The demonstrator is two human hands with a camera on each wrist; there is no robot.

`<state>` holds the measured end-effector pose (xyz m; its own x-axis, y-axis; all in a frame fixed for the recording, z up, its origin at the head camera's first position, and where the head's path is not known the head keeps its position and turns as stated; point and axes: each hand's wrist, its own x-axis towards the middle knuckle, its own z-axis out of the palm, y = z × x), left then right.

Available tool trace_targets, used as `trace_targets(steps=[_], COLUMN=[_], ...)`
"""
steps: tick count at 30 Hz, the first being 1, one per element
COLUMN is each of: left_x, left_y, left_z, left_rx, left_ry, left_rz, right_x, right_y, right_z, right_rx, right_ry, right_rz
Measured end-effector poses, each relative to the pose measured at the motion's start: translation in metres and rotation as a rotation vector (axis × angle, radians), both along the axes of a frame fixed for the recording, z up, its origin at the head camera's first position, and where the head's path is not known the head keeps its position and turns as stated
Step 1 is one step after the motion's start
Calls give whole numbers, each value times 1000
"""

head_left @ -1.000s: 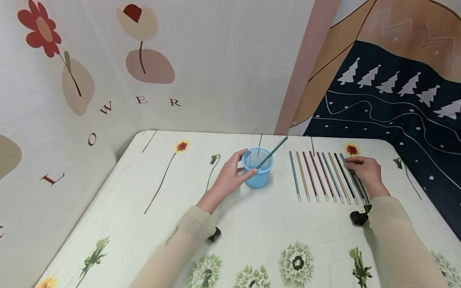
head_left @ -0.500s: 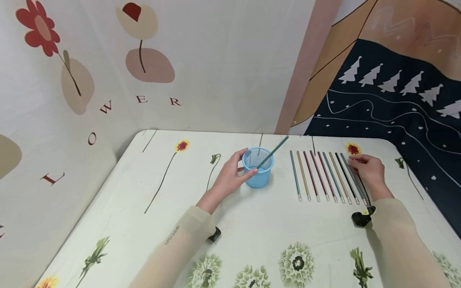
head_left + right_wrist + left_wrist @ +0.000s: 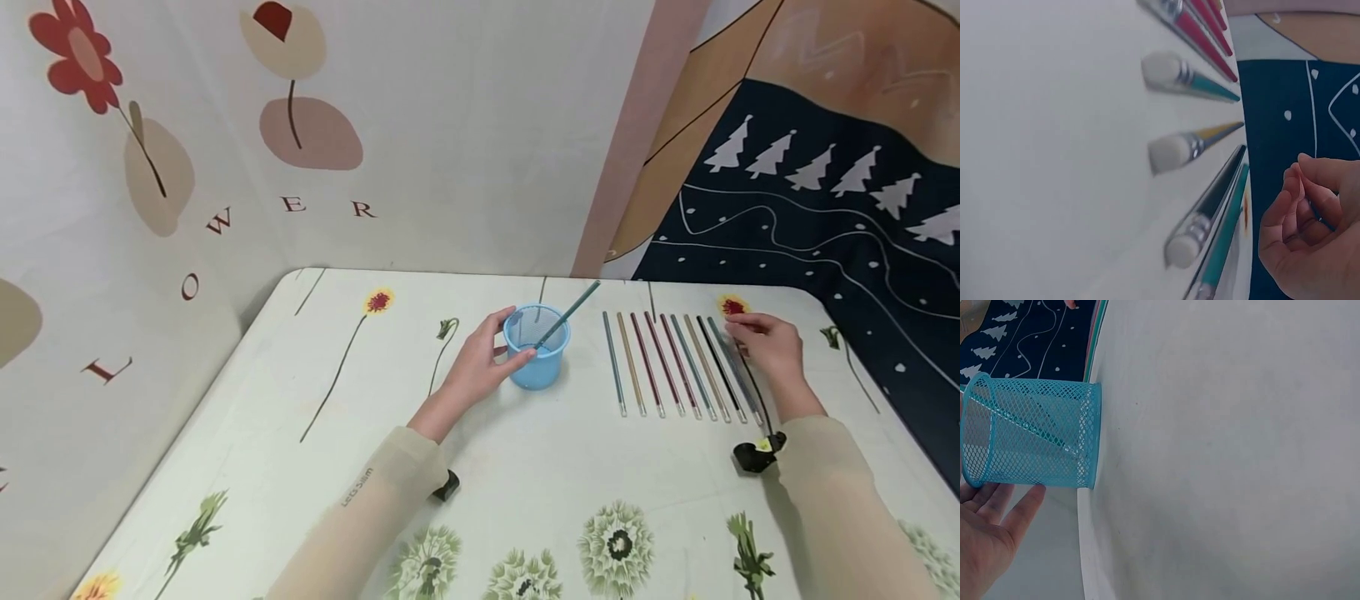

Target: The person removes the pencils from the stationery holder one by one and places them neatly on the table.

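A light blue mesh pencil cup (image 3: 536,371) stands upright on the table, one teal pencil (image 3: 577,306) leaning inside it. My left hand (image 3: 477,367) holds the cup from its left side, thumb at the front rim and other fingers behind. In the left wrist view those fingers touch the mesh cup (image 3: 1035,434). To the right lies a row of several pencils (image 3: 652,367), eraser ends toward me. Beyond the rightmost teal pencil (image 3: 1227,228) is my right hand (image 3: 1310,231), apart from it, fingers loosely curled with nothing seen between them.
A patterned cloth covers the table (image 3: 225,400). Behind it rises a printed white wall cloth (image 3: 465,142), with a dark tree-patterned cloth (image 3: 795,233) at the right. Black wrist devices (image 3: 753,457) sit under the sleeves.
My right hand has lifted off the rightmost pencil and shifted slightly right and away from me. The pencils and the cup in my left hand have stayed in place.
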<state>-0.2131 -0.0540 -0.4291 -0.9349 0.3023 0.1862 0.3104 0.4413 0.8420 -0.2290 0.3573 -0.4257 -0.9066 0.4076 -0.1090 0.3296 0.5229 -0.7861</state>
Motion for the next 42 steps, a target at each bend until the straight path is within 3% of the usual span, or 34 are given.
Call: trace_targets(steps=[10,16,19,32,42], left_x=[0,-1,-2,0,2], left_y=[0,0,0,-1,0], left_z=[-1,1,1,-1,-4], left_rx=[4,8,10,11,13], left_ry=[5,2,4,-2,4], left_rz=[0,-1,-1,-2,-3], right_x=[6,8,9,14,16], right_y=[-21,-31,-37,-66,-97], right_z=[11,17,20,29,39], right_rx=[28,-68,-63,-36,-118], right_ry=[75,144,158,180,178], right_rz=[58,79,123,214,298])
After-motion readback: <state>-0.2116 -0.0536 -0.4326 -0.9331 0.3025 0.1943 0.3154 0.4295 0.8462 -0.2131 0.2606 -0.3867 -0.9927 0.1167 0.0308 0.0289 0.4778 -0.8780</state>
